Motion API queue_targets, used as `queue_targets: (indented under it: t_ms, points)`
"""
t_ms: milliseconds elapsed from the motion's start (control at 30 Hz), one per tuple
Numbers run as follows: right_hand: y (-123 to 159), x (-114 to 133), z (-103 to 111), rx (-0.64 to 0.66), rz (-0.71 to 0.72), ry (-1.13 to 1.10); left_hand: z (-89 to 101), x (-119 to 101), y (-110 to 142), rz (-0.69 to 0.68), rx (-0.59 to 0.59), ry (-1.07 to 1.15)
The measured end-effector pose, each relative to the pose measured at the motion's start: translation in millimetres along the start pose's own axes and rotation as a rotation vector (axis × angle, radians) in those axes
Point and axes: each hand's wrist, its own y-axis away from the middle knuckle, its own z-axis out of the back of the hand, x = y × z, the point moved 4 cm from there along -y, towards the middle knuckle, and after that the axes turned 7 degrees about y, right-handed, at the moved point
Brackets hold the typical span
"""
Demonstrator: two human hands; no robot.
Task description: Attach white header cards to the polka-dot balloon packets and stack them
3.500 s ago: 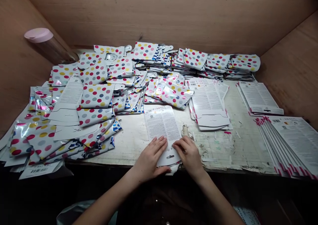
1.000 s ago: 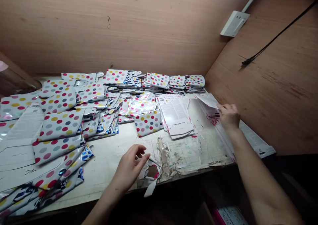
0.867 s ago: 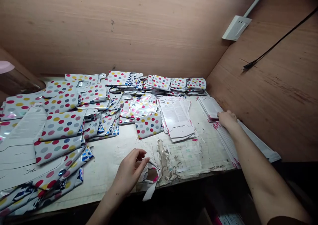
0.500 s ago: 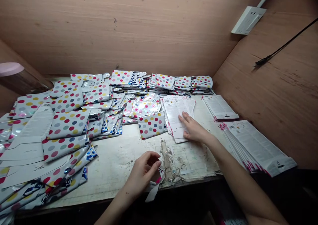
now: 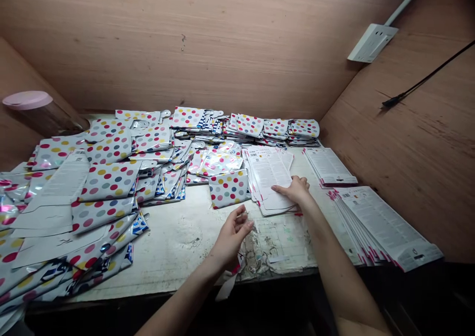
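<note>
Fingers of our right hand point(image 5: 293, 190) lie spread flat on top of a stack of white printed cards point(image 5: 269, 175), pressing down and not gripping anything, at least from what we can see here.

Agreed, looks the same to us. What about our left hand point(image 5: 232, 239)?

Half-curled and a bit open, nothing pinched in the fingertips point(image 5: 245, 218). It sits over the white table top point(image 5: 166, 266), near a scuffed, peeling patch point(image 5: 258, 257) and a torn paper strip point(image 5: 226, 287) at the front edge. We can't tell if the heel of the hand touches anything.

And those cards, where are they exactly?

Middle of the table, just right of a polka-dot foil pouch point(image 5: 228, 189), with the right hand on them.

What's around them, lads?

Left of us, a big heap of polka-dot pouches point(image 5: 109, 177) spreads across the table, with more rows along the back. On the right lie two more card stacks point(image 5: 328, 165) point(image 5: 386, 222). Back in the left corner stands a pink-lidded jar point(image 5: 27, 100), and a wall socket point(image 5: 371, 43) is mounted on the plywood wall point(image 5: 426, 177).
</note>
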Motion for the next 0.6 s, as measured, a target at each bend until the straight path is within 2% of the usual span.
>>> queue_targets:
  t_ms: [67,167,333,433,600]
  points:
    - [-2,0,0,0.010,-0.048,-0.021,-1.1,0,-7,-0.015,-0.044,0.005]
    - [-13,9,5,0.010,-0.049,-0.055,-2.0,-5,-15,-0.029,-0.078,-0.010]
    - [-48,32,12,0.100,-0.075,-0.105,-0.1,-11,-31,-0.050,-0.104,-0.105]
    - [-62,43,12,0.159,-0.123,-0.110,6.5,-9,-41,-0.096,-0.145,-0.220]
    - [-69,44,14,0.100,-0.219,-0.112,27.5,-19,-52,-0.227,-0.193,-0.547]
